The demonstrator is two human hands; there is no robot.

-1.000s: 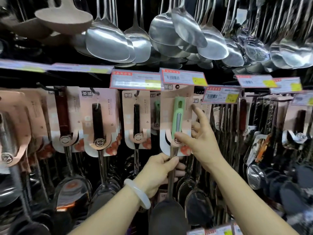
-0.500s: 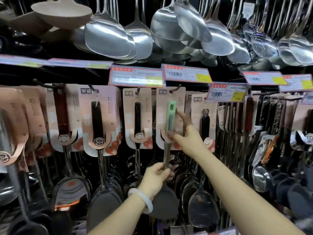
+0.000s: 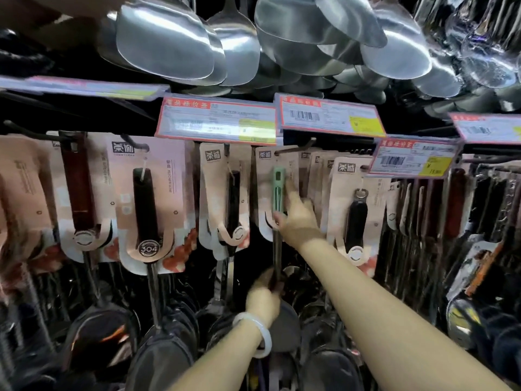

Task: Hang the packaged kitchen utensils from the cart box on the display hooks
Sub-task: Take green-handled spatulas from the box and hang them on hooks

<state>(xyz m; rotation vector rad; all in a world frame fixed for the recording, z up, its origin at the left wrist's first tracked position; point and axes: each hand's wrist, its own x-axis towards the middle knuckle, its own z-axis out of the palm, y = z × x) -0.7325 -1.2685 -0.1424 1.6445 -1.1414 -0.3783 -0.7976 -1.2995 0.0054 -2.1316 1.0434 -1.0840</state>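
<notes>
Spatula [image 3: 277, 190] now farther in, upright, handle up; both hands [image 3: 263, 301] [image 3: 300, 218] pinching it.

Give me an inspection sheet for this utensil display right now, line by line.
Surface: nothing seen; a hook wall display.
Job's things: green-handled utensil on its pink card, at the display hook.
Clutter: carded black-handled utensils alongside.
Grippers: left hand grips the utensil's metal shaft; right hand holds the card's lower edge.
Cables: nothing seen.
Surroundings: steel spatulas overhead, price tags, white bangle on left wrist.
</notes>
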